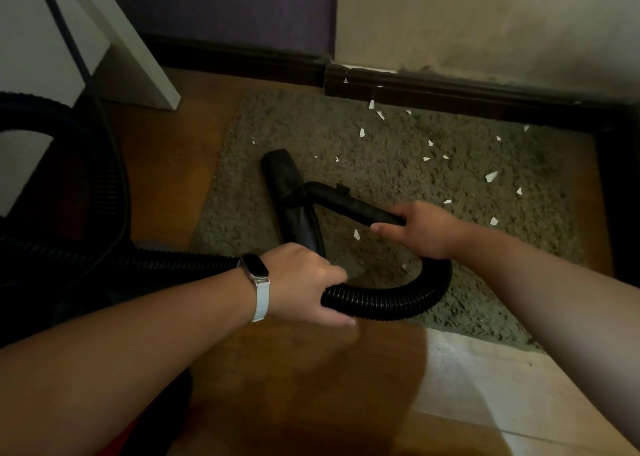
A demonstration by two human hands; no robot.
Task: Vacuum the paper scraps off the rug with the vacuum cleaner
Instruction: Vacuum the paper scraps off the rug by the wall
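The right hand [419, 228] grips the rigid tube [349, 206] to steer the nozzle [280, 175], which rests on the rug [311, 126] near its left edge. The left hand [304, 279] clasps the hose [391, 299], likely managing slack. The paper scraps [491, 176] dot the rug's far and right edges.

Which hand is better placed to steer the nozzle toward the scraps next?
Right. The right hand grips the rigid tube leading to the nozzle; the left hand only holds the hose behind it.

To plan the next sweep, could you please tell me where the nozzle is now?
In the head view the nozzle lies on the rug, left of the right hand, with most paper scraps to its right.
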